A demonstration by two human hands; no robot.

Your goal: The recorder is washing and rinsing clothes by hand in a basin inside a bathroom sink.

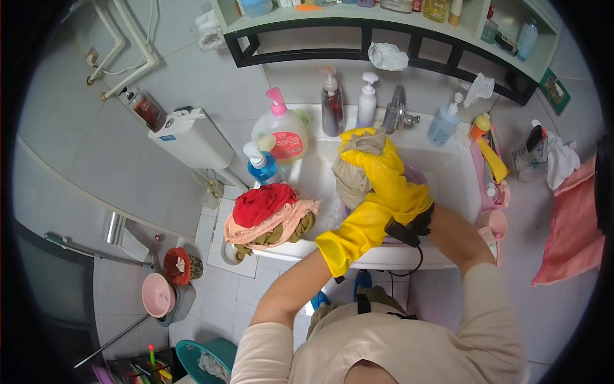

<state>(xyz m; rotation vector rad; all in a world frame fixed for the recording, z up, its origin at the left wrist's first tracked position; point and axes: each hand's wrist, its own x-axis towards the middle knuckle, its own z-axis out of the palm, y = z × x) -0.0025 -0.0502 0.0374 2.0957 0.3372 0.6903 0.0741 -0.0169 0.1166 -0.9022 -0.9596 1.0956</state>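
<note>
Both my hands wear yellow rubber gloves and are over the white sink [446, 165], close together. A bunched beige cloth [352, 180] is gripped between them. My right hand [374, 153] is closed around the upper part of the cloth, near the faucet [395, 109]. My left hand [379, 197] lies lower, at the cloth's right side, its fingers largely hidden by the other glove. A purple basin [415, 174] shows partly behind the gloves. On the sink's left edge lies a pile with a red cloth [265, 204], a pink cloth [288, 218] and an olive cloth [271, 236].
Pump bottles stand around the sink: a large pink-topped one [280, 132], a blue one [265, 168], a dark one [332, 108] and a light blue one [444, 122]. A pink mug [491, 224] is at the right edge. A shelf [297, 17] overhangs the back.
</note>
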